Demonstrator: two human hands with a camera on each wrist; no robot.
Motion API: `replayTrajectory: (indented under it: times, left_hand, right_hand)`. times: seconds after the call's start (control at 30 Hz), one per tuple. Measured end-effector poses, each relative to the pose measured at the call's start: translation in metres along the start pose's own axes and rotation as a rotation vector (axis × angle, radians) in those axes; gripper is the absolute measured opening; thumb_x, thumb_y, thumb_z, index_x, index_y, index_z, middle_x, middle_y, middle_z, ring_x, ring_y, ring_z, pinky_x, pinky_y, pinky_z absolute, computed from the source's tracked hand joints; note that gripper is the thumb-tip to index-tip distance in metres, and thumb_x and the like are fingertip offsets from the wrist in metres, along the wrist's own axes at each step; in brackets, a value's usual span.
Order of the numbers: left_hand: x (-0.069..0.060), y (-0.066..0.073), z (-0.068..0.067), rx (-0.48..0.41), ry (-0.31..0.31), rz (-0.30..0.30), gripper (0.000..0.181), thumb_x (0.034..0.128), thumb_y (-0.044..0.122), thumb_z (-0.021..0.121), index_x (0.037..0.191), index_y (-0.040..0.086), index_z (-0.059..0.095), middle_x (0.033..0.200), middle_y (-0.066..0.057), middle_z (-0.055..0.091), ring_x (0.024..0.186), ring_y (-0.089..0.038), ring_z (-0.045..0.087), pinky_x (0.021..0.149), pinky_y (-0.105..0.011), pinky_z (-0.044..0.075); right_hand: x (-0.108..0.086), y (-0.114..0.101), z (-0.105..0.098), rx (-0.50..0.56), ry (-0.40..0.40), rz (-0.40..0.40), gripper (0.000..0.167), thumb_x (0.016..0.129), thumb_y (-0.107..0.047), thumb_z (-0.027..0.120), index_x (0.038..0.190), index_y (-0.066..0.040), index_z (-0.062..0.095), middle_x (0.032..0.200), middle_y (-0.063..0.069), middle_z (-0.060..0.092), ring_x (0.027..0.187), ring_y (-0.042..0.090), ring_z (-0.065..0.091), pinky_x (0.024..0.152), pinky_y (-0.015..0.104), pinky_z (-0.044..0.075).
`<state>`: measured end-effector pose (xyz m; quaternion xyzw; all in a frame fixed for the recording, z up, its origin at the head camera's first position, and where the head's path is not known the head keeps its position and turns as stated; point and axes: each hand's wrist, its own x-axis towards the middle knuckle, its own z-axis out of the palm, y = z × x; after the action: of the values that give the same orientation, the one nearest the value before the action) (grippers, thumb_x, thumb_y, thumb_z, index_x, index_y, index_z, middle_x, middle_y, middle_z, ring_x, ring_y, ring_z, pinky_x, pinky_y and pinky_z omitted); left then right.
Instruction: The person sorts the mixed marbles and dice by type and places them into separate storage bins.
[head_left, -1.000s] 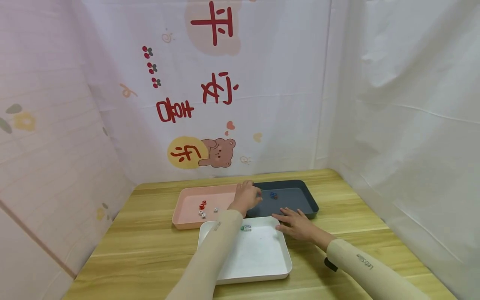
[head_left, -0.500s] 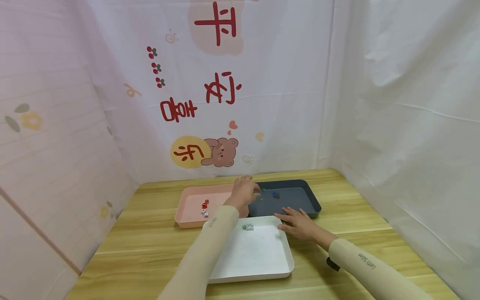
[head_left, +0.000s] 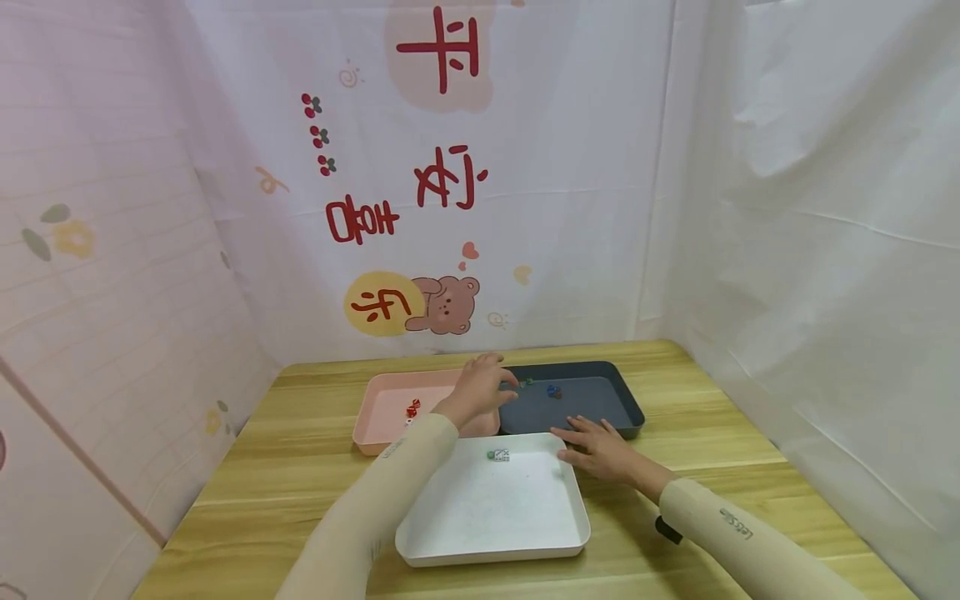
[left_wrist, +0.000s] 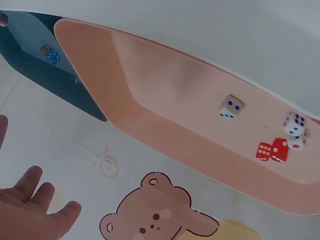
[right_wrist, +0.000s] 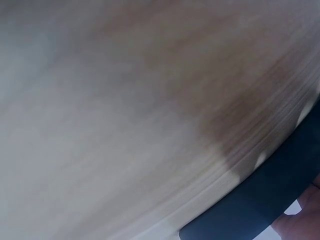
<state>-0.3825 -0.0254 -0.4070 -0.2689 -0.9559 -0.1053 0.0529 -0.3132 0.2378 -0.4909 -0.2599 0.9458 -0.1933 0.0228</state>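
My left hand (head_left: 477, 392) hovers over the right end of the pink tray (head_left: 390, 382), its fingers loosely extended and holding nothing. Beyond its fingertips, the dark blue tray (head_left: 592, 408) holds small green pieces (head_left: 528, 382), a blue piece (head_left: 552, 389) and a brownish one (left_wrist: 45, 49). Red dice (left_wrist: 279, 150) and white dice (left_wrist: 295, 123) lie in the pink tray. My right hand (head_left: 596, 450) has its fingers spread at the right rim of the white tray (head_left: 487, 517). Inside that tray, a green piece (head_left: 491, 455) sits beside white dice (head_left: 502, 455).
The trays stand on a wood-grain table (head_left: 300, 467). A printed cloth (head_left: 570, 250) hangs behind it, and white cloth (head_left: 840, 275) closes off the right. A dark band (head_left: 667, 529) shows beneath my right wrist.
My left hand has drawn left from the dark blue tray, its fingers loosening. A green piece seen low in that tray half a second ago now lies near the other green one. My right hand stays put.
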Motion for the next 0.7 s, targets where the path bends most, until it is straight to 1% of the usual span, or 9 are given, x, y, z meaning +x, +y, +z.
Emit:
replayTrajectory:
  times: [0.1,0.23,0.3,0.47,0.63,0.7]
  left_hand:
    - [-0.006,-0.006,-0.003,-0.038,0.009,-0.001,0.021,0.0925,0.034,0.072,0.111,0.025,0.076,0.152,-0.01,0.042,0.144,-0.028,0.03,0.115,-0.051,0.025]
    - [-0.013,-0.014,-0.004,-0.084,0.012,0.005,0.02,0.0917,0.03,0.073,0.109,0.02,0.077,0.152,-0.012,0.042,0.144,-0.029,0.029,0.116,-0.052,0.022]
    - [-0.016,-0.017,-0.003,-0.094,0.011,0.017,0.019,0.0914,0.029,0.073,0.107,0.019,0.078,0.151,-0.013,0.043,0.144,-0.03,0.03,0.116,-0.053,0.022]
    - [-0.026,-0.021,0.001,-0.106,0.008,0.055,0.014,0.0906,0.025,0.074,0.103,0.02,0.079,0.146,-0.012,0.048,0.14,-0.029,0.035,0.114,-0.054,0.025]
    - [-0.039,-0.023,0.005,-0.115,0.007,0.097,0.011,0.0894,0.022,0.075,0.099,0.021,0.08,0.142,-0.009,0.048,0.137,-0.029,0.036,0.111,-0.053,0.028]
    - [-0.044,-0.024,0.008,-0.116,-0.002,0.097,0.011,0.0892,0.022,0.075,0.099,0.021,0.08,0.142,-0.008,0.047,0.137,-0.028,0.035,0.111,-0.053,0.028]
  right_hand:
    - [0.0,0.001,0.0,0.002,-0.005,0.005,0.059,0.101,-0.051,0.049,0.148,-0.016,0.049,0.153,0.025,0.037,0.143,0.046,0.026,0.108,0.073,0.008]
    - [0.0,0.004,0.002,-0.004,-0.006,0.005,0.06,0.101,-0.053,0.048,0.149,-0.018,0.049,0.154,0.023,0.036,0.144,0.044,0.026,0.109,0.072,0.008]
    - [0.0,0.004,0.002,-0.006,-0.004,0.004,0.06,0.1,-0.054,0.047,0.149,-0.018,0.049,0.154,0.023,0.036,0.144,0.044,0.026,0.109,0.072,0.008]
    - [0.0,0.003,0.001,-0.001,-0.001,-0.003,0.06,0.1,-0.053,0.048,0.148,-0.017,0.049,0.153,0.024,0.037,0.144,0.045,0.026,0.109,0.072,0.008]
    - [0.0,0.002,0.001,-0.007,0.001,-0.011,0.059,0.101,-0.052,0.049,0.148,-0.016,0.049,0.153,0.024,0.037,0.143,0.045,0.027,0.109,0.073,0.009]
    - [0.001,0.002,0.0,-0.014,0.001,-0.012,0.059,0.101,-0.052,0.049,0.148,-0.016,0.049,0.153,0.024,0.037,0.143,0.045,0.028,0.109,0.073,0.009]
